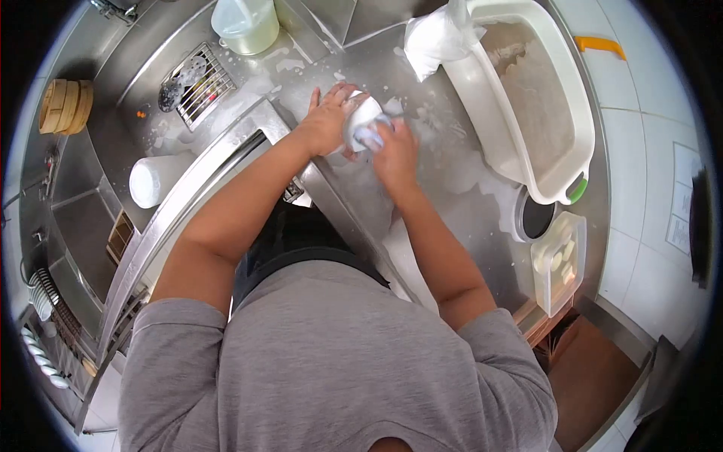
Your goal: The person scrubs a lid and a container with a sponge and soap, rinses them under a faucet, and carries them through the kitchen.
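Over the soapy steel counter (444, 143), my left hand (329, 124) grips a small white dish (361, 113), perhaps a bowl or cup, with its fingers round the far side. My right hand (397, 154) is closed on a pale bluish scrubbing cloth or sponge (369, 137), blurred by motion, and presses it against the dish. Whether it is cloth or sponge I cannot make out. Foam and water lie on the steel around both hands.
To the right stands a large white tub (497, 128) with cloudy water, a white bag (437, 41) at its corner. Nearby are a black-topped round container (536, 217) and a clear box (559, 264). Leftward are a drain grate (207, 87), a lidded bucket (245, 26) and a white container (154, 181).
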`<state>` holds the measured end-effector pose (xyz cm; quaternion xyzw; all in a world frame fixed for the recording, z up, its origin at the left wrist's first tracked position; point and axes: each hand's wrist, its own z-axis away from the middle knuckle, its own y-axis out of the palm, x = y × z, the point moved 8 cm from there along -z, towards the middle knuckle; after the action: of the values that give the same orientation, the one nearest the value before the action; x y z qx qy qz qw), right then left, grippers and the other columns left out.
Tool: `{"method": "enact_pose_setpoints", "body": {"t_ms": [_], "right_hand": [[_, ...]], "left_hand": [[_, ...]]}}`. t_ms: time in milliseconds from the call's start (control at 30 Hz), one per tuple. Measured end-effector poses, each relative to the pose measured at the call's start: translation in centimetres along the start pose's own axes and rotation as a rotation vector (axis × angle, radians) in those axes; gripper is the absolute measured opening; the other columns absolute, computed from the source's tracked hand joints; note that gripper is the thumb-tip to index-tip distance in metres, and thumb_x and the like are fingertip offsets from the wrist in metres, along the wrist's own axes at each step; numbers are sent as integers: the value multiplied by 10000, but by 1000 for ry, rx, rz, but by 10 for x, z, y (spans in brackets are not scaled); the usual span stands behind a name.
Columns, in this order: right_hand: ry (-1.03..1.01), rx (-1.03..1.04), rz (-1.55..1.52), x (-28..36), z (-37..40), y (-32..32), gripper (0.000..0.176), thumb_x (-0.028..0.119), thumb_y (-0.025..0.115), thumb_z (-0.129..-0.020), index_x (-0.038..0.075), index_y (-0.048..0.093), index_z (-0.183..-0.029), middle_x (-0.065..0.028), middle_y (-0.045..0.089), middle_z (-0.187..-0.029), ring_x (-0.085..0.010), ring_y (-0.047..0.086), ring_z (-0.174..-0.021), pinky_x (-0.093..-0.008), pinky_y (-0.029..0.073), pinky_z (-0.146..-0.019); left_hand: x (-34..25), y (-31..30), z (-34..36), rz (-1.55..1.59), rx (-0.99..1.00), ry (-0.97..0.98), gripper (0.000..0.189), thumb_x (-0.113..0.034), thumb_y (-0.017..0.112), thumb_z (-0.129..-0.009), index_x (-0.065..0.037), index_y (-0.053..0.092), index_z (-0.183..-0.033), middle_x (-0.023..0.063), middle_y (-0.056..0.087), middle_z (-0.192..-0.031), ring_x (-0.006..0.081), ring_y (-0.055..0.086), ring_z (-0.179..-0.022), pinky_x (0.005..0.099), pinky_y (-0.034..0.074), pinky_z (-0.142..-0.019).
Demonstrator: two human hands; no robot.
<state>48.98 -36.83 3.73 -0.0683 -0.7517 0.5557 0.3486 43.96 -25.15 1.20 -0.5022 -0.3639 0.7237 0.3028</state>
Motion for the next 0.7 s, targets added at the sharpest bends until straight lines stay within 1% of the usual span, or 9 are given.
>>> {"method": "enact_pose_setpoints", "body": {"t_ms": [67, 133, 267, 333, 433, 533, 600, 667, 700], "right_hand": [[16, 19, -38, -10, -32, 11, 261, 242, 649, -793, 90, 643, -1005, -171, 557, -964, -365, 549, -898, -470, 410, -769], [84, -99, -67, -22, -53, 14, 241, 159, 666, -746, 122, 647, -984, -142, 547, -948, -346, 540, -920, -476, 395, -766], [53, -77, -148, -18, -2, 19, 245, 79, 625, -731, 121, 649, -972, -155, 555, -919, -359, 551, -888, -487, 402, -755], [-86, -87, -75, -9, 19, 13, 292, 5, 569, -700, 93, 646, -968, -190, 579, -939, -382, 565, -883, -488, 417, -757], [31, -53, -235, -27, -18, 16, 334, -25, 541, -663, 53, 637, -973, -230, 590, -978, -408, 565, -926, -483, 432, -782], [10, -129, -119, -30, -61, 21, 290, 17, 582, -688, 37, 640, -971, -250, 593, -973, -420, 565, -942, -474, 439, -810], [-19, -217, -124, -29, -30, 22, 315, 30, 587, -697, 37, 645, -1006, -246, 594, -957, -419, 566, -945, -479, 436, -827], [95, -86, -345, -36, 5, 29, 332, 55, 600, -708, 38, 643, -1037, -252, 593, -966, -421, 571, -925, -476, 442, -813], [97, -81, -340, -37, 3, 26, 332, 55, 600, -708, 38, 643, -1037, -252, 593, -966, -421, 571, -925, -476, 442, -813]], "left_hand": [[1, -1, -2, -8, 10, -13, 1188, -309, 880, -441, -193, 254, -1444, 97, 224, -1491, 304, 125, -1409, 589, 95, -1106], [1, 3, 0, -15, 25, -25, 1193, -304, 879, -441, -198, 247, -1447, 93, 230, -1488, 302, 126, -1409, 594, 89, -1104], [5, -1, 0, 47, -32, -60, 1224, -306, 880, -433, -203, 220, -1459, 78, 228, -1491, 297, 117, -1411, 593, 69, -1104], [3, 1, -1, 69, -25, -65, 1233, -310, 880, -432, -204, 210, -1463, 75, 230, -1492, 296, 115, -1412, 593, 63, -1104], [7, 3, -4, 37, 10, -69, 1240, -316, 879, -431, -200, 202, -1463, 70, 231, -1492, 295, 111, -1413, 598, 58, -1101], [4, 9, -2, 18, -10, -64, 1240, -320, 878, -434, -196, 197, -1464, 70, 233, -1493, 295, 113, -1412, 601, 55, -1100], [8, 6, -3, 41, -40, -85, 1234, -314, 879, -436, -193, 203, -1461, 68, 227, -1498, 295, 108, -1413, 599, 55, -1101], [10, 0, -2, 66, -44, -97, 1229, -317, 878, -437, -187, 206, -1459, 69, 222, -1504, 294, 104, -1415, 598, 50, -1101], [10, 1, -2, 68, -41, -91, 1226, -318, 877, -439, -182, 208, -1458, 70, 221, -1504, 294, 102, -1415, 598, 48, -1101]]}}
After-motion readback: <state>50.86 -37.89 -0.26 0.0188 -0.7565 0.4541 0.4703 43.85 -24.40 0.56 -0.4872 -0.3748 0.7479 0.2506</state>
